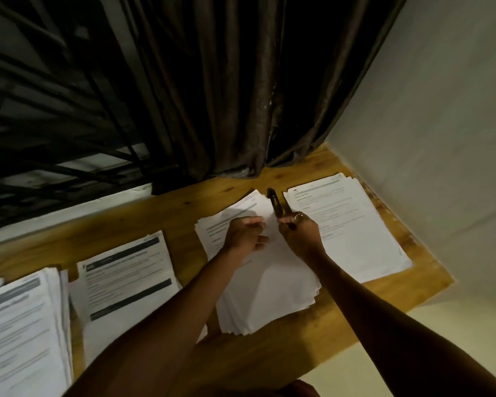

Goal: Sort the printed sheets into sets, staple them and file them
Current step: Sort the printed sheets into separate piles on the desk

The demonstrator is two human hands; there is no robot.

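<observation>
Slippage worries me in head view: my left fingers [255, 220] pinch the corner of the sheet set [269, 282] beneath them on the bench [184, 207]; my right fingers [294, 222] clasp the black stapler [273, 202] just beyond. A loose pinch could fan the sheets, so the staple misses some.

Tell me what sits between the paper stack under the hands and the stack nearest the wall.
Head view: the black stapler, gripped by the right hand, lies between the handled stack and the wall-side stack.
</observation>
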